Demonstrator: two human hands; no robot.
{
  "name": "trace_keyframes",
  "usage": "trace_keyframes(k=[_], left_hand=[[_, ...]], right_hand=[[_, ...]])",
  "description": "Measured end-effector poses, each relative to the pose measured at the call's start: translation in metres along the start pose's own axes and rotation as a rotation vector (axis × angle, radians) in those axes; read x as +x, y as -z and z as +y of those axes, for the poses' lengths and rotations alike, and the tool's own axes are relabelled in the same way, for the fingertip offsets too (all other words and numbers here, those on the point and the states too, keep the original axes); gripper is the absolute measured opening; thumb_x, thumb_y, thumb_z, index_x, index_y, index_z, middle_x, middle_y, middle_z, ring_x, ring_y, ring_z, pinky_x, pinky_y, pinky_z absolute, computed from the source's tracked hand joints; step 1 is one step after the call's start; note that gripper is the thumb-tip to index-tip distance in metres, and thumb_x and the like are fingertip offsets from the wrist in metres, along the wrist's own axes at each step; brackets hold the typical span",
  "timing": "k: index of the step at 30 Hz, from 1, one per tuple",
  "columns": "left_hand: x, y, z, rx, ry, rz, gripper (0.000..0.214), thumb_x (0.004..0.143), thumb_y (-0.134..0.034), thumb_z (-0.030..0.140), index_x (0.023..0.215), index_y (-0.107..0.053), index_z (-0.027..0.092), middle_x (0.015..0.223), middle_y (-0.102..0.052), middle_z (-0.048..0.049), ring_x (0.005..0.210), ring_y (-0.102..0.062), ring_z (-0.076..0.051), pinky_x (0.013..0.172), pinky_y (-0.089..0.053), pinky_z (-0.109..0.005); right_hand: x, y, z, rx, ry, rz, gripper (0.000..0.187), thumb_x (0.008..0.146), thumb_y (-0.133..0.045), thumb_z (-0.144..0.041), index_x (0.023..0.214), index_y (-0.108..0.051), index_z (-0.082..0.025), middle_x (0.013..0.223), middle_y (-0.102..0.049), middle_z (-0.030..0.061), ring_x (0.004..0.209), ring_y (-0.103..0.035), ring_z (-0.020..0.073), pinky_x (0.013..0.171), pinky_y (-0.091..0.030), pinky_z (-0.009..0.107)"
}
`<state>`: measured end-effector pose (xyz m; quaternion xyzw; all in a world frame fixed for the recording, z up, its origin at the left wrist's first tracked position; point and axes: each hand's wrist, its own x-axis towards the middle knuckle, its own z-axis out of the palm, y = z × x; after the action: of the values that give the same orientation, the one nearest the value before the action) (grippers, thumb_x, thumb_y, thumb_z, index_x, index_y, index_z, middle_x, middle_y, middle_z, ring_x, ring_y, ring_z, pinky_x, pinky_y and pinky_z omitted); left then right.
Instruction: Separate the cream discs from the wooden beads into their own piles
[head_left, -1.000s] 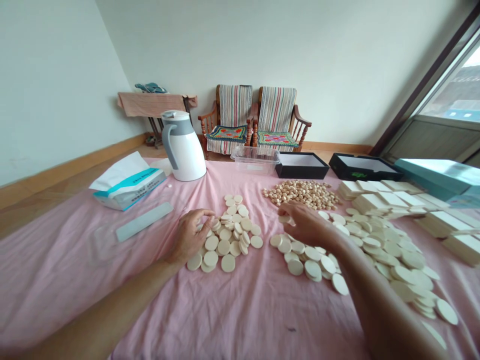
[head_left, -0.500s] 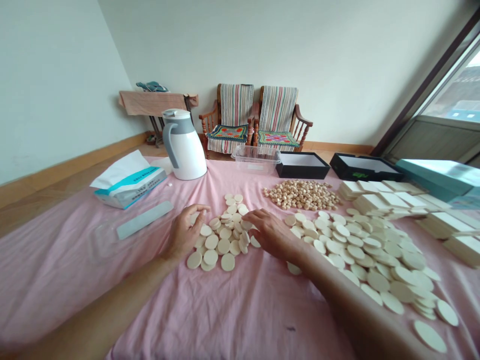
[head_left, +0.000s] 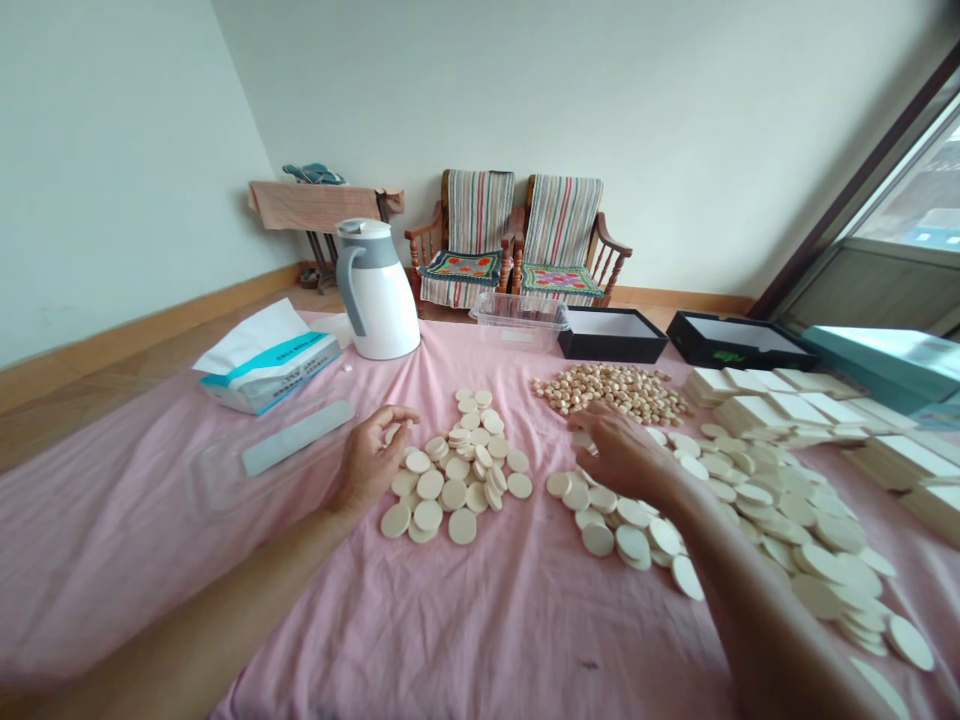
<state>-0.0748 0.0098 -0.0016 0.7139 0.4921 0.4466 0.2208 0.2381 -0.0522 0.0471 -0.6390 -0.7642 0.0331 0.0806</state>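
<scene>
Loosely curled, my left hand (head_left: 371, 452) rests at the left edge of a small pile of pale round wooden discs (head_left: 454, 493). Its thumb and fingers are apart, with a disc partly showing behind them. My right hand (head_left: 621, 450) reaches over the near left end of a larger heap of the same discs (head_left: 799, 510), fingers spread and pointing down. A disc shows by its fingertips; I see no grip on it. Part of the heap is hidden under the right hand and forearm.
Small wooden pieces (head_left: 611, 388) lie in a heap behind the right hand. Square wooden tiles (head_left: 795, 408) are stacked at right, near black boxes (head_left: 611, 345). A thermos jug (head_left: 382, 300), tissue pack (head_left: 274, 370) and clear plastic lid (head_left: 217, 480) stand on the left of the pink cloth (head_left: 450, 630).
My right hand has moved right, from the small pile to the larger heap. Discs at the heap's near left end have shifted. My left hand has stayed at the small pile.
</scene>
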Motion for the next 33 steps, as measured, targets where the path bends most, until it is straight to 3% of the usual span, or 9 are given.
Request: trace_keyframes(k=[2,4,8,12,16,22,27,33], left_hand=[[0.0,0.0,0.0,0.007,0.005,0.004,0.025,0.082,-0.048,0.031,0.092,-0.064,0.016,0.095,-0.069,-0.0067,0.091,-0.063,-0.02,0.081,-0.048,-0.03],[0.0,-0.001,0.0,0.013,0.006,0.008,0.025,0.081,-0.048,0.031,0.092,-0.064,0.016,0.095,-0.069,-0.0067,0.09,-0.063,-0.02,0.081,-0.048,-0.03],[0.001,-0.002,0.0,0.019,0.004,0.003,0.024,0.082,-0.048,0.031,0.091,-0.064,0.015,0.094,-0.069,-0.0064,0.091,-0.063,-0.02,0.082,-0.048,-0.03],[0.001,-0.003,-0.001,0.017,0.017,-0.005,0.024,0.083,-0.048,0.031,0.092,-0.064,0.015,0.094,-0.069,-0.0058,0.089,-0.063,-0.019,0.081,-0.048,-0.029],[0.0,-0.002,-0.001,0.007,0.012,-0.009,0.024,0.083,-0.048,0.031,0.092,-0.064,0.015,0.094,-0.069,-0.0065,0.09,-0.063,-0.02,0.082,-0.048,-0.03],[0.0,-0.002,0.001,-0.005,0.021,-0.019,0.026,0.082,-0.048,0.034,0.091,-0.065,0.015,0.093,-0.069,-0.0071,0.087,-0.063,-0.02,0.08,-0.049,-0.031],[0.0,-0.002,0.002,-0.001,0.031,-0.02,0.027,0.082,-0.048,0.035,0.091,-0.065,0.015,0.092,-0.069,-0.0065,0.087,-0.063,-0.02,0.08,-0.049,-0.031],[0.0,-0.002,0.0,0.005,0.028,-0.021,0.026,0.082,-0.049,0.034,0.091,-0.064,0.015,0.092,-0.069,-0.0062,0.089,-0.063,-0.02,0.081,-0.048,-0.031]], right_hand=[[-0.004,0.007,0.013,-0.043,-0.054,-0.071,0.023,0.073,-0.052,-0.012,0.092,-0.064,-0.014,0.094,-0.061,0.0113,0.091,-0.056,0.0225,0.078,-0.04,0.031],[-0.005,0.01,0.017,-0.041,-0.074,-0.055,0.022,0.075,-0.054,-0.014,0.094,-0.065,-0.015,0.097,-0.061,0.0113,0.092,-0.056,0.0228,0.08,-0.04,0.032],[0.0,0.001,-0.004,0.104,0.049,0.086,0.024,0.079,-0.053,-0.011,0.099,-0.064,-0.016,0.1,-0.062,0.0097,0.097,-0.056,0.021,0.085,-0.04,0.031],[0.005,-0.021,-0.034,0.227,0.229,0.046,0.03,0.079,-0.051,-0.007,0.106,-0.062,-0.017,0.102,-0.063,0.0081,0.097,-0.056,0.0189,0.084,-0.042,0.029],[0.009,-0.036,-0.044,0.216,0.227,0.001,0.029,0.078,-0.052,-0.008,0.104,-0.061,-0.015,0.095,-0.062,0.0082,0.091,-0.056,0.0188,0.08,-0.042,0.028],[0.009,-0.041,-0.046,0.229,0.239,0.022,0.027,0.081,-0.055,-0.016,0.108,-0.058,-0.014,0.096,-0.061,0.0094,0.093,-0.055,0.0203,0.081,-0.042,0.029],[0.007,-0.03,-0.041,0.182,0.226,0.08,0.032,0.076,-0.052,-0.009,0.106,-0.061,-0.016,0.096,-0.06,0.0082,0.09,-0.055,0.0189,0.079,-0.041,0.028],[-0.003,0.007,0.001,0.01,0.021,0.039,0.023,0.073,-0.052,-0.011,0.09,-0.065,-0.017,0.091,-0.059,0.0087,0.088,-0.054,0.0207,0.078,-0.04,0.03]])
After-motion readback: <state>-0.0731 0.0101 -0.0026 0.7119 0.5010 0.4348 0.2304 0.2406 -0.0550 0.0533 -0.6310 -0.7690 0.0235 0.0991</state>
